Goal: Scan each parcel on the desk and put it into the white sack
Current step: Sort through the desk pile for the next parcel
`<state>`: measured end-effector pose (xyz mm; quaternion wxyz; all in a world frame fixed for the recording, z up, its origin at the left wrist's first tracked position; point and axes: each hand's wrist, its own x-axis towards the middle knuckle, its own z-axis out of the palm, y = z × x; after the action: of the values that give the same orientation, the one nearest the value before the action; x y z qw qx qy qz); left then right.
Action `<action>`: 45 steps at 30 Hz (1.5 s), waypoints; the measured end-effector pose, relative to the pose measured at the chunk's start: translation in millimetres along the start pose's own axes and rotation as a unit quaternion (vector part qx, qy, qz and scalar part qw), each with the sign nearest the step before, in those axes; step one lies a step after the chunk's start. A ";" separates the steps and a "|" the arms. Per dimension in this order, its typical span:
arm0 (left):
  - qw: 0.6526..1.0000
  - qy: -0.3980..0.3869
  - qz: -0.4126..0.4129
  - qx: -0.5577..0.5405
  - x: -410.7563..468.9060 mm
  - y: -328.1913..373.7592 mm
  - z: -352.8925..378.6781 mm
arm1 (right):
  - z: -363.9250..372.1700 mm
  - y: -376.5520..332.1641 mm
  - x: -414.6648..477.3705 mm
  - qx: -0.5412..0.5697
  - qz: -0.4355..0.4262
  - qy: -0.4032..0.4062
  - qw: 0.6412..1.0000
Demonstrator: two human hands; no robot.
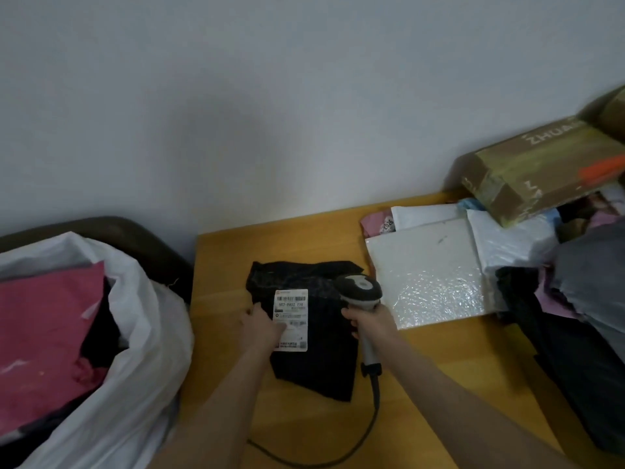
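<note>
You were at the scanning step: your left hand [262, 324] lay flat on the soft black plastic parcel [318, 363], fingers fairly straight and pressing the white printed shipping label [291, 309] rather than gripping anything, while your right hand [367, 321] was curled tight round the handle of the grey and black handheld barcode scanner [360, 291], whose head hung just over the parcel's right side, beside the label. The parcel lay label up in the middle of the yellow wooden tabletop [230, 265], with a flat white bubble mailer [429, 275] just beside it on the right and a taped brown cardboard box [541, 170] resting on more bags beyond. The large white plastic sack [142, 350] stood open off the tabletop's left edge, a pink plastic parcel [44, 326] already inside. I could not tell whether the code had been read. By my judgement the next move called for turning the scanner's head onto the barcode at the top of the label, your fingers kept off the codes; once it read, your left hand would need to close on the limp parcel near its middle, since it would likely sag and fold, and carry it left over the edge into the sack's mouth, clear of the scanner's dark cable [338, 460]
</note>
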<state>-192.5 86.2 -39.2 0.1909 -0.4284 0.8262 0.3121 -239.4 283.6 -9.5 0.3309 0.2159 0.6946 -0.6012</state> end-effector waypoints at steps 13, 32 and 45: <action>0.960 0.018 -0.102 -0.262 -1.2 -19.8 7.1 | 33.3 23.6 -11.1 0.017 0.064 -0.057 0.996; 0.835 -0.029 0.066 -0.546 -38.0 22.6 -128.1 | 75.3 -20.9 -165.9 0.100 -0.133 -0.019 0.986; 0.828 -0.060 0.110 -0.547 -41.1 21.4 -142.5 | 88.2 -29.1 -198.9 0.096 -0.143 -0.015 0.985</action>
<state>-194.0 23.0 96.6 -0.0610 -0.3489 0.5489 0.7572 -105.3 211.5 148.7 0.2300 0.1358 0.6525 -0.7091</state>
